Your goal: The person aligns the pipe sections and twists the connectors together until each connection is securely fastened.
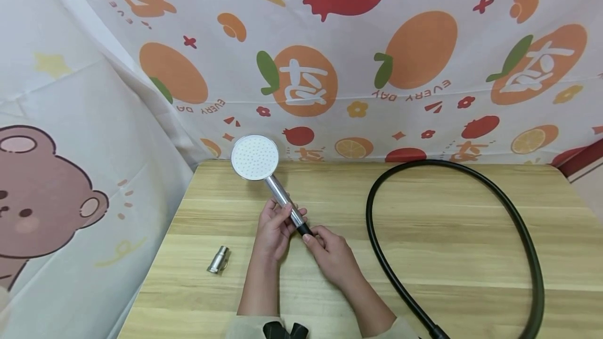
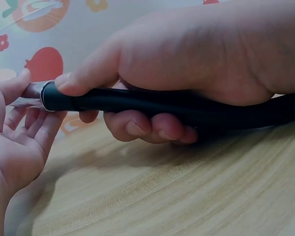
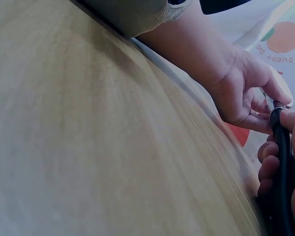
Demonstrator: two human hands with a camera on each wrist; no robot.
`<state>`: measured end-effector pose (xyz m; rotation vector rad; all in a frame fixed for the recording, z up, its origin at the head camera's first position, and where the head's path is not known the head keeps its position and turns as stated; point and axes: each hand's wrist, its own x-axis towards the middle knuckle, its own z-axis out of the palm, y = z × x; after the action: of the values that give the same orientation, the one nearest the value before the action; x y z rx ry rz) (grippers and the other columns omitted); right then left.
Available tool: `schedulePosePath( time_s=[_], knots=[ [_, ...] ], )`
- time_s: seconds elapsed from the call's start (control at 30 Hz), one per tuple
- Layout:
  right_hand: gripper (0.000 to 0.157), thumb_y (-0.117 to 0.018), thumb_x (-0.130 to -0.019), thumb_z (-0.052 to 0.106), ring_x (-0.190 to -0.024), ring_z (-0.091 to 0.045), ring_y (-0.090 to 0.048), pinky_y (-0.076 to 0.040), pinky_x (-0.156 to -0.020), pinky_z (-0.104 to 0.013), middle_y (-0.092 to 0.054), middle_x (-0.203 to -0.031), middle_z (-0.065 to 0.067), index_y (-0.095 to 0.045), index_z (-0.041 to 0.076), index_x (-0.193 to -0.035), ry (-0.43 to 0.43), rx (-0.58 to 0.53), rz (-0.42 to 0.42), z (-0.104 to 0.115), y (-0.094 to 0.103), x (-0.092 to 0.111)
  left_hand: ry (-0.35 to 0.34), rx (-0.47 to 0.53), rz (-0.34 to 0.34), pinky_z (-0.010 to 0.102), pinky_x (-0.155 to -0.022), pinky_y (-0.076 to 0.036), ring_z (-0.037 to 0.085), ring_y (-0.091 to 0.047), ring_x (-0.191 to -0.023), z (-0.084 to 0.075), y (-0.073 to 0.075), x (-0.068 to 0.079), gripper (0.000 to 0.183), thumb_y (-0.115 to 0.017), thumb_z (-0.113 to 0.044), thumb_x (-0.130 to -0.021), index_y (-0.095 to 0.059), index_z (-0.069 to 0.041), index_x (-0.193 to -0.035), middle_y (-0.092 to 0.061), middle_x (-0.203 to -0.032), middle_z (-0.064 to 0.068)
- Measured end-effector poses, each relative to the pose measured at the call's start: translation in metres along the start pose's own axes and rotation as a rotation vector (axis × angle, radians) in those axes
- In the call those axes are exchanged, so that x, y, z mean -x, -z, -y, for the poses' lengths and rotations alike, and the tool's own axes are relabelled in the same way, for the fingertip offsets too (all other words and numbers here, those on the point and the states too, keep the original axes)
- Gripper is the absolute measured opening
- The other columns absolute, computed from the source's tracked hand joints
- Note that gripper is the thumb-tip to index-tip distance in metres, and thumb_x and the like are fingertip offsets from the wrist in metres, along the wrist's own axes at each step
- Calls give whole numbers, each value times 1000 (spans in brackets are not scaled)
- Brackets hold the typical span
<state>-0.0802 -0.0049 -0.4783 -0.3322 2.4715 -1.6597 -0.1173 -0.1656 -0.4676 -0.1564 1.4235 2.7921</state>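
Observation:
A shower head with a round white face and a silver handle points away toward the back of the table. My left hand holds the lower handle between thumb and fingers. At the handle's bottom end, my right hand grips the black end of a hose, thumb along its top and fingers curled beneath. In the left wrist view the hose's silver-rimmed collar meets the handle, close to my left fingertips. Part of the hose behind the right hand is hidden in the head view.
The black hose lies in a wide loop across the table's right side. A small silver metal fitting lies left of my left forearm. Fruit-printed cloth hangs behind the wooden table; a bear-printed cloth hangs on the left.

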Motion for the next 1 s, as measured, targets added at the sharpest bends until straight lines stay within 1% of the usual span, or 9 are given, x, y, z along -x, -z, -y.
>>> schedulePosePath(
  time_s=[0.1,0.27,0.37,0.5,0.57,0.73,0.83,0.93,1.0],
  knots=[
    [32,-57,-97,49,-48,-4,-39,-35,-45,-22,-47,-58,9,-69,20,-102,-10,-29,10,0,1,-1,13,0,5,35,-81,-61,17,-73,-82,-1,0,0,32,-57,-8,-99,-43,-5,-128,-63,-90,2],
    [34,-59,-97,42,-45,-4,-38,-32,-41,-20,-46,-57,5,-71,11,-105,-42,-171,43,2,4,-2,34,8,21,34,-83,-60,17,-73,-85,-2,-1,-1,43,-55,-11,-100,-37,-2,-138,-63,-94,3],
    [32,-60,-97,37,-41,-3,-37,-30,-39,-20,-45,-55,4,-70,8,-108,-69,-236,58,2,5,-3,36,10,32,34,-84,-60,16,-73,-85,-2,-1,-1,45,-54,-11,-101,-35,0,-140,-63,-95,3],
    [33,-61,-97,37,-38,-4,-37,-29,-36,-20,-45,-53,4,-70,8,-107,-94,-259,62,2,4,-3,37,11,33,34,-84,-60,16,-73,-85,-2,-1,0,43,-54,-10,-101,-37,-1,-139,-63,-95,3],
    [34,-60,-97,40,-39,-5,-38,-31,-37,-21,-46,-53,4,-70,9,-106,-92,-235,57,2,4,-3,35,9,23,34,-83,-60,16,-73,-84,-1,-2,-1,42,-55,-8,-100,-38,-1,-138,-63,-94,3],
    [36,-55,-97,49,-46,-6,-39,-35,-42,-22,-47,-56,7,-69,16,-103,-43,-52,20,-1,1,-2,27,-15,-31,35,-82,-61,16,-73,-82,1,-4,0,50,-59,-4,-97,-36,2,-141,-62,-92,2],
    [37,-55,-96,54,-47,-6,-39,-36,-44,-24,-49,-57,9,-67,23,-112,-20,44,-5,-2,-2,-1,27,-39,-67,35,-82,-61,16,-73,-82,2,-5,0,56,-61,-4,-95,-35,3,-144,-63,-92,1],
    [39,-58,-94,54,-47,-6,-39,-37,-46,-24,-50,-58,10,-64,28,-122,-13,94,-27,-2,-4,-1,35,-48,-97,35,-82,-61,16,-73,-82,4,-5,-1,58,-64,-5,-94,-37,2,-144,-65,-91,0],
    [40,-61,-93,53,-46,-6,-38,-36,-45,-24,-49,-57,11,-63,29,-124,-5,119,-45,-3,-5,-1,41,-51,-105,35,-81,-61,16,-73,-83,5,-4,-1,58,-65,-6,-93,-38,1,-144,-65,-90,0]
  ],
)
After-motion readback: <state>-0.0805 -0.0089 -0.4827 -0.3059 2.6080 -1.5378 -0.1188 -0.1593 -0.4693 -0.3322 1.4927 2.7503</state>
